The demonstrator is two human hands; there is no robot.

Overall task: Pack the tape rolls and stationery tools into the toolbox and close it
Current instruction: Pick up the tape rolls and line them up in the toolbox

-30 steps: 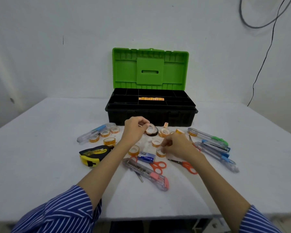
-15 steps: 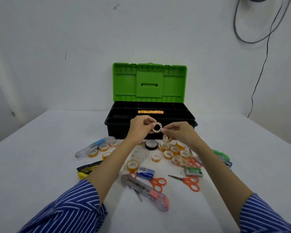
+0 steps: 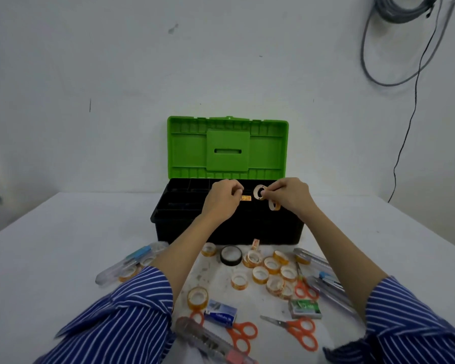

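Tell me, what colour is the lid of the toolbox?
Bright green. The lid stands open behind the black toolbox, seen best in the head view.

Bright green plastic lid (image 3: 227, 148) over black plastic toolbox base (image 3: 184, 224) — centre frame. Orange-handled scissors (image 3: 298, 329), lower right. Blue-and-white striped sleeves (image 3: 132, 321) — bottom corners.

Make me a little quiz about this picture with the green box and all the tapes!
1. True or false: the toolbox lid is shut.
2. Which hand holds two tape rolls over the box: left hand or right hand?
3. What colour is the dark tape roll on the table? A) black B) pink C) blue

Key: 1 false, the lid stands open. 2 right hand; it holds a flat ring and a second roll. 3 A.
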